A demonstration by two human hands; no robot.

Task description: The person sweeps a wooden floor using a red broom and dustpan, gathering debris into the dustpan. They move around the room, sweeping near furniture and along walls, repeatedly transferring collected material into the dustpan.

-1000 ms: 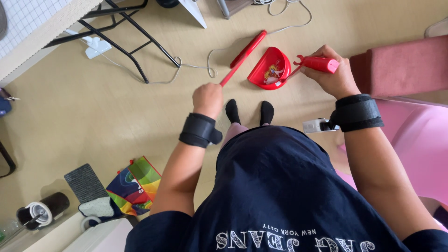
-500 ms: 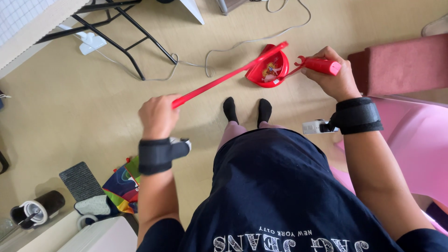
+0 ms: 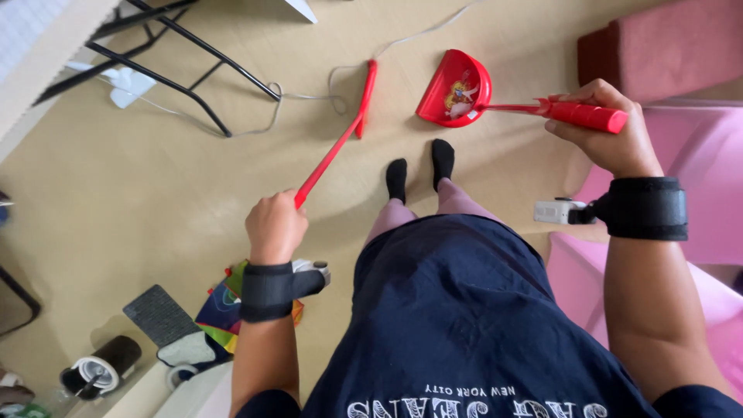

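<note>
My left hand (image 3: 275, 226) grips the top of a long red broom handle (image 3: 329, 159); its head rests on the beige floor next to a grey cable. My right hand (image 3: 611, 131) is closed around the red handle of a long-handled red dustpan (image 3: 453, 89). The pan sits on the floor just beyond my black-socked feet (image 3: 422, 166) and holds small scraps of litter. Both wrists wear black straps, and the right one carries a small white device.
A black metal table frame (image 3: 178, 54) stands at the upper left with a white plug block under it. Pink cushioned furniture (image 3: 665, 46) fills the right side. At the lower left lie a colourful bag (image 3: 220, 306), a grey pad and a dark cylinder.
The broom's head has swung left, away from the dustpan, and my left hand has moved down and left. The dustpan stays in front of my feet.
</note>
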